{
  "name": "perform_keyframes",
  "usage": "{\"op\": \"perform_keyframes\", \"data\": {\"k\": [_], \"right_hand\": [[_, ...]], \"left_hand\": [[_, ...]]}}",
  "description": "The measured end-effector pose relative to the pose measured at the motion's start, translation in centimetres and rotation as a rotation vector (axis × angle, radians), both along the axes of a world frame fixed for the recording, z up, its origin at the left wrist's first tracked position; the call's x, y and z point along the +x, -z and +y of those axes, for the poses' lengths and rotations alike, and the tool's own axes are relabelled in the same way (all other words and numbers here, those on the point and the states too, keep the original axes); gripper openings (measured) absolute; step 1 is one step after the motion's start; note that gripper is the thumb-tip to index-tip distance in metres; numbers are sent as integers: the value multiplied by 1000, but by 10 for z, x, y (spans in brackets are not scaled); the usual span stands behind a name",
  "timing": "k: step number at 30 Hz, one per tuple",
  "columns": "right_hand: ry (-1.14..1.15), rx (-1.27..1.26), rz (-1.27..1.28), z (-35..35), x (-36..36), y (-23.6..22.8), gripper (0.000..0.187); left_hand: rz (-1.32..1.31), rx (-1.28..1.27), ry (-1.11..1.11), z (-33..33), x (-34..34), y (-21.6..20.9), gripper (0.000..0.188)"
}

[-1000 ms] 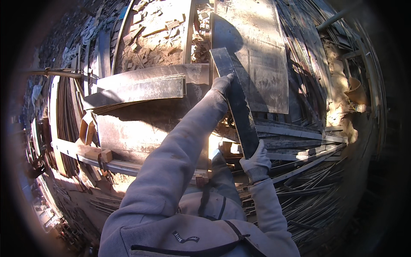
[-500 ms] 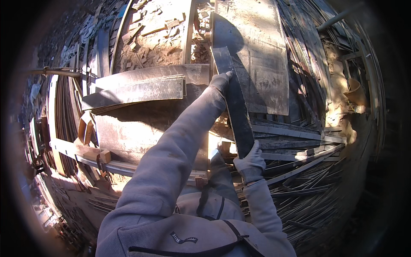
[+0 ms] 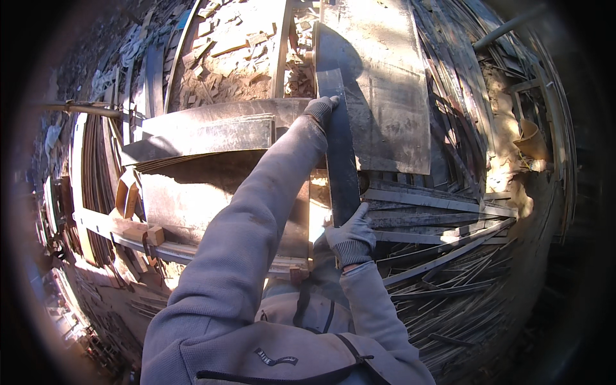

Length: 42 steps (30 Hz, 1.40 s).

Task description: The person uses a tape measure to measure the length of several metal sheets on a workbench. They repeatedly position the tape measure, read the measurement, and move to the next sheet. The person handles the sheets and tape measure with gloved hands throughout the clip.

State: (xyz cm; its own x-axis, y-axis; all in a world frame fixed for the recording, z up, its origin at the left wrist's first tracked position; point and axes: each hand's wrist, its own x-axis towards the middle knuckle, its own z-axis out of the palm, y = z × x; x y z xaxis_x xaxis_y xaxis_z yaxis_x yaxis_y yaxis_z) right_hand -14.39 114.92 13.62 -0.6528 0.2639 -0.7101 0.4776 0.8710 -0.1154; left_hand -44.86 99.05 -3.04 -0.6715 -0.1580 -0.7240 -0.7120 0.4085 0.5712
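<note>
Both gloved hands are on one long dark board (image 3: 341, 144), narrow and flat-faced, pointing pretty much straight away from the person with a slight lean. The left hand (image 3: 323, 110) is clamped on its left edge up near the far end, and the right hand (image 3: 351, 235) grips the near end, index finger stretched along the right edge. Can't really see what the fingers underneath are doing. The board is in the middle of the view, its far half in front of the left edge of a big worn sheet (image 3: 391, 96), and I honestly can't tell if the two touch. There's a big rounded shadow on that sheet too. Off to the left, a stack of similar boards (image 3: 212, 136) lies crosswise on a larger brown sheet (image 3: 176, 199), ends roughly lined up. Further out you've got a mess of wood scraps (image 3: 226, 43), and a small wooden block (image 3: 155, 235) sits on the long rail at lower left. Right of the near hand, some grey strips (image 3: 423, 220) fan out, with a heap of thin slats (image 3: 459, 308) below them. Over by the right side there's a curved brown piece (image 3: 531, 140) on the dirt.
</note>
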Motion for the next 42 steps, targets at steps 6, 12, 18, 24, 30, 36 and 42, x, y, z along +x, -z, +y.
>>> {"op": "perform_keyframes", "data": {"k": [6,12,18,24,30,36,42], "right_hand": [[86,-147,34,23,24,1,100],[162,-509,286,104,120,19,114],[169,-577,442,112,162,43,114],[29,-686,775,98,116,-13,111],[-570,128,1132,187,115,-180,117],[-204,115,122,205,131,-126,142],[15,-21,98,145,148,-31,114]], "left_hand": [[-145,107,-376,22,36,-65,61],[261,838,-434,77,160,-119,45],[-19,962,-385,107,177,-196,35],[417,630,-16,149,181,-262,29],[1259,-250,812,194,240,-272,49],[1548,-69,1526,191,294,-188,43],[1566,56,1643,148,285,-109,34]]}}
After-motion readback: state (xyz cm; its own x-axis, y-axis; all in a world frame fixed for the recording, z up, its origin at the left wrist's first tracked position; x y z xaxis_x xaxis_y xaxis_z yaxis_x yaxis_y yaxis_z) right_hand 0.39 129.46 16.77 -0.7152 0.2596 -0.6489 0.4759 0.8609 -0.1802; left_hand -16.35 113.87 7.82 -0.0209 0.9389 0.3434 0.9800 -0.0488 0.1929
